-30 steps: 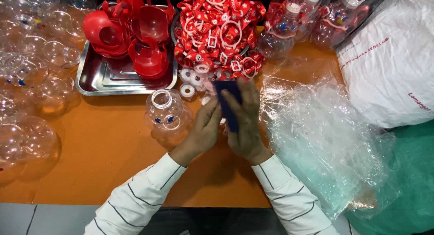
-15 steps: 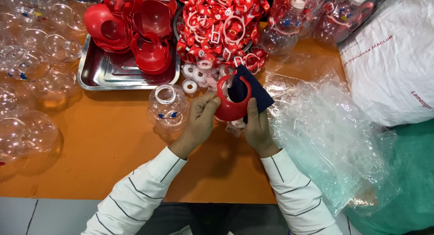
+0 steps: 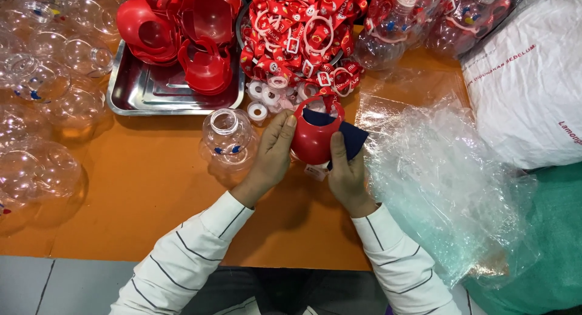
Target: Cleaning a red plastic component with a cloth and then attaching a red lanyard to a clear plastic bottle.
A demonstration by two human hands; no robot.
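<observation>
At an orange table (image 3: 139, 194), a person in a white striped top grips a red plastic cup-shaped holder (image 3: 312, 139) with both hands, just in front of a heap of red and white straps (image 3: 300, 30). The left hand (image 3: 273, 154) is wrapped around the holder's left side, thumb on its rim; the right hand (image 3: 345, 172) pinches a dark blue cloth (image 3: 351, 136) against its right side, thumb pressed on the red wall. The holder's open mouth tilts up and away from the person, its loop handle toward the straps, so its long axis runs from near edge to far edge. The cloth pokes into the mouth. A clear round bottle (image 3: 227, 136) stands just left of the left hand, neck up. Behind it, a steel tray (image 3: 157, 94) carries more red holders (image 3: 176, 30). Crinkled clear plastic sheeting (image 3: 442, 182) crowds the right side. Bare orange tabletop lies open left of the arms, up to the near edge.
</observation>
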